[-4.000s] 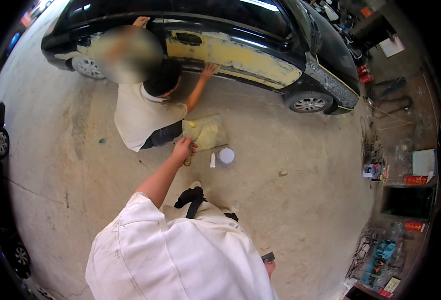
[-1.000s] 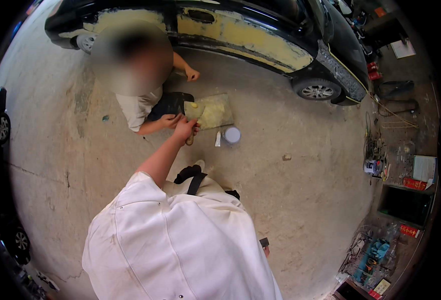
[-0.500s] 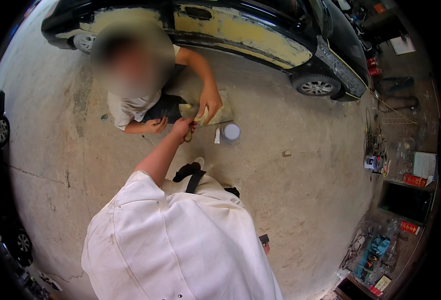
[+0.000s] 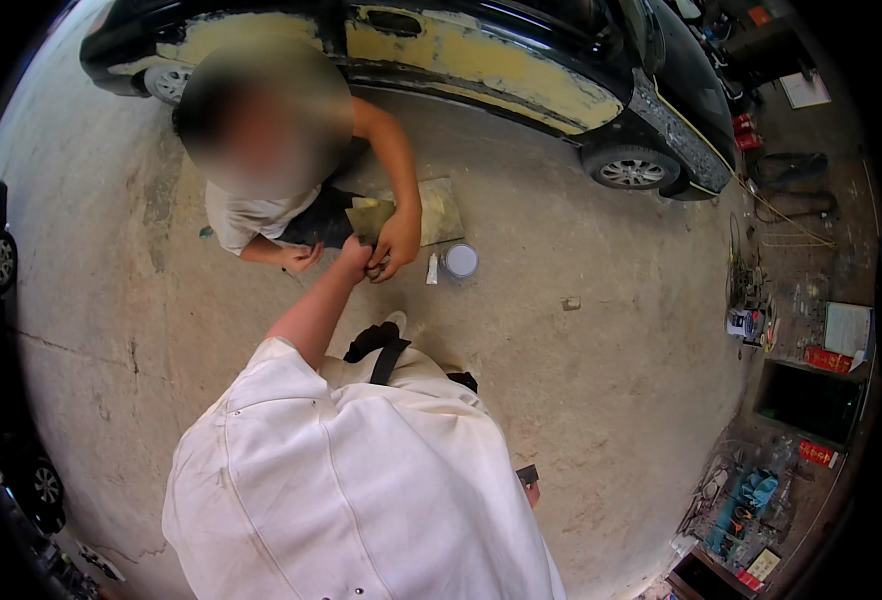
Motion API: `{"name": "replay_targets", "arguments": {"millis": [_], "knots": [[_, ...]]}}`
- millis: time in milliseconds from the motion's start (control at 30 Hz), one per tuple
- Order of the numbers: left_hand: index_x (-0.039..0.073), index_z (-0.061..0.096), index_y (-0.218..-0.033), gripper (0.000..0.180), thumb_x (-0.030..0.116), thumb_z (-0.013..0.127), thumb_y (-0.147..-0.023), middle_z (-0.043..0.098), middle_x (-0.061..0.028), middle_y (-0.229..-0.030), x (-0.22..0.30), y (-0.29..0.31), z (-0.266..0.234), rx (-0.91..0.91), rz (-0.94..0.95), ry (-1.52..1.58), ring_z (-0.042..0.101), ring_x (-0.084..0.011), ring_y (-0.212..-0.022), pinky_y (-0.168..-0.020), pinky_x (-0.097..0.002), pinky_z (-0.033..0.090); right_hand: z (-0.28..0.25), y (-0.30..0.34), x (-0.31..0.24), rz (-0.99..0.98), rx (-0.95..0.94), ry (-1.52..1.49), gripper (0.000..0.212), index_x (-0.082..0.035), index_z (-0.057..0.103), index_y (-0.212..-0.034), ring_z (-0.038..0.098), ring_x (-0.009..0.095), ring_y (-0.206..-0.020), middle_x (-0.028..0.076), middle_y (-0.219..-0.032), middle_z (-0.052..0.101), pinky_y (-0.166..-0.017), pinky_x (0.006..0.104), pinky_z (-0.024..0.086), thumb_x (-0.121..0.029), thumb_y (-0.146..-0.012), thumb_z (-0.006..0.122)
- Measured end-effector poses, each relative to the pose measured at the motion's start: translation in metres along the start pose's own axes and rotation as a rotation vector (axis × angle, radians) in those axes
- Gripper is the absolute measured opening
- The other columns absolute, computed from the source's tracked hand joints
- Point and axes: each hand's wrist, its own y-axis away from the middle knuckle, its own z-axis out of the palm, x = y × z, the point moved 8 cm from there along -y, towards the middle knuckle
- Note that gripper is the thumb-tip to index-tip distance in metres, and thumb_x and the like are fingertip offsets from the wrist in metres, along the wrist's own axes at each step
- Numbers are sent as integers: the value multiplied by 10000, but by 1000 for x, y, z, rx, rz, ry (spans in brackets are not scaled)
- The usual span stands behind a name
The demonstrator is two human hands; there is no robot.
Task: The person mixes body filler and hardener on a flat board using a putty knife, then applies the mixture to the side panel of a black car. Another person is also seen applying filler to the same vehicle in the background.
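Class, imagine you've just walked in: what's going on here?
The person's left hand grips a yellow-smeared scraper, close against a co-worker's hand. The right hand, mostly hidden, holds a small dark flat piece. A smeared board, a white tube and a round tin are on the floor, near a dark car partly coated yellow.

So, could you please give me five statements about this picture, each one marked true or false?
1. The person's right hand holds a small, dark, rectangular flat piece. True.
2. The slim white tube is left of the round, pale-topped can. True.
3. The can is held in a hand. False: it stands on the dull concrete floor.
4. The shiny black car has no yellow patches. False: wide yellow patches run along its side.
5. A co-worker's bare hand is close to the person's left hand. True.
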Motion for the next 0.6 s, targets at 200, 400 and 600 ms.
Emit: {"name": "replay_targets", "arguments": {"millis": [200, 400, 600], "knots": [[63, 483, -1266, 402, 334, 462, -971, 585, -99, -1171, -4, -8, -2, -37, -116, 113, 606, -232, -994, -831, -364, 491, 5, -4, 10, 5, -8, 46, 357, 34, 601, -1144, 645, 302, -922, 217, -1048, 656, -815, 375, 494, -96, -811, 602], [50, 539, -1223, 427, 384, 432, -980, 608, -94, -1184, 0, 22, 56, -265, -284, -124, 608, -231, -1034, -896, -360, 481, 1, 4, -7, 56, -9, 52, 364, 35, 593, -1154, 639, 293, -951, 221, -1063, 651, -818, 378, 490, -102, -817, 607], [53, 599, -1129, 378, 360, 505, -929, 654, -104, -1054, -64, 12, 10, -225, -331, -612, 640, -224, -915, -784, -376, 523, 3, 10, -14, 85, -18, 54, 361, 21, 594, -1160, 645, 282, -931, 215, -1044, 659, -803, 371, 492, -106, -822, 608]]}}
